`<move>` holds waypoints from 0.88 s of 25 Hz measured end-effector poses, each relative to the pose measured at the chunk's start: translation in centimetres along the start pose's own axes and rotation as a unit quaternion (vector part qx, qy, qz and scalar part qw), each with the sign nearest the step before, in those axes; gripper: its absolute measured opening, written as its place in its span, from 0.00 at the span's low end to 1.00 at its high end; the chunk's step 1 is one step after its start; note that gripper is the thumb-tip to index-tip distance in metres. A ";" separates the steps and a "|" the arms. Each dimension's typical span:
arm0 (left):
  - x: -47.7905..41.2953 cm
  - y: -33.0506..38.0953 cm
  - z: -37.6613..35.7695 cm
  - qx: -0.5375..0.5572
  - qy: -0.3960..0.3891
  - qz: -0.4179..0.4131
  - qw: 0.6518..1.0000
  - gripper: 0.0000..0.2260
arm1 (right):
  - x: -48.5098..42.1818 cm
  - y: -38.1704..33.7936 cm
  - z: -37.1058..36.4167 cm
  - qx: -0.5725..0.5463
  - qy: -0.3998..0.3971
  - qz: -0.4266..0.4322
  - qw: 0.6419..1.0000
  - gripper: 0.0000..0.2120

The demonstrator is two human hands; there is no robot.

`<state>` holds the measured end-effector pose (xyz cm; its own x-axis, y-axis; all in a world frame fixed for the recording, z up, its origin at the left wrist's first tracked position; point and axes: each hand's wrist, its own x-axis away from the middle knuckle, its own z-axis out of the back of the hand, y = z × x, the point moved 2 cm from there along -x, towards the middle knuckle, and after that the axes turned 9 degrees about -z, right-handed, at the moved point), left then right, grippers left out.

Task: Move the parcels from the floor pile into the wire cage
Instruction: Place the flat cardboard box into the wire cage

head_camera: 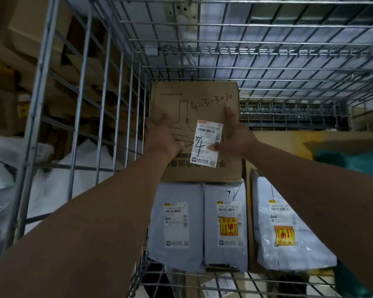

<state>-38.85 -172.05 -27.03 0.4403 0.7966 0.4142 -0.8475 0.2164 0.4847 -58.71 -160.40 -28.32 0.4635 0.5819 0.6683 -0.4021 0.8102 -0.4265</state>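
Note:
A brown cardboard box (202, 97) with "4-3-3010" handwritten on it and a white shipping label stands inside the wire cage (108, 87), on top of grey poly-bag parcels. My left hand (163, 136) lies flat against the box's left part, fingers spread. On the box's right side my right hand (237, 136) presses with straight fingers, its thumb on the label. Both forearms reach in over the cage's front edge.
Three grey bagged parcels (177, 224), (225, 226), (286, 229) with labels stand below the box. A yellow-brown carton (289, 145) and a teal bag (353, 160) lie to the right. White bags (58, 186) and stacked cartons (19, 50) sit outside the cage's left wall.

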 end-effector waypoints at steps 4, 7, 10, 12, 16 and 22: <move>2.1 1.9 1.3 -0.031 0.011 -0.038 0.999 0.40 | 2.3 -1.3 1.4 0.055 -0.001 0.012 0.998 0.62; 5.0 4.7 3.0 0.006 0.005 -0.083 0.997 0.39 | 5.6 -1.9 3.4 0.052 0.003 0.054 0.997 0.58; 8.8 8.3 4.8 0.031 -0.020 -0.101 0.994 0.40 | 9.9 -2.2 6.0 0.092 -0.026 0.105 0.990 0.53; 11.0 10.2 5.3 0.024 -0.034 -0.101 0.994 0.37 | 12.1 -2.7 7.4 0.133 -0.047 0.133 0.981 0.47; 16.2 13.6 4.9 0.028 -0.017 -0.102 0.994 0.24 | 16.5 -3.2 9.2 0.176 -0.074 0.160 0.969 0.47; 24.4 14.5 5.9 0.062 -0.012 -0.099 0.993 0.18 | 23.3 -1.2 8.3 0.225 -0.074 0.178 0.955 0.51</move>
<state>-38.65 -152.80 -5.30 0.6020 0.7321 0.3189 -0.7018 0.2946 0.6486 -54.00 -148.39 -7.22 0.1302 0.7713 0.6231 -0.8277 0.4305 -0.3599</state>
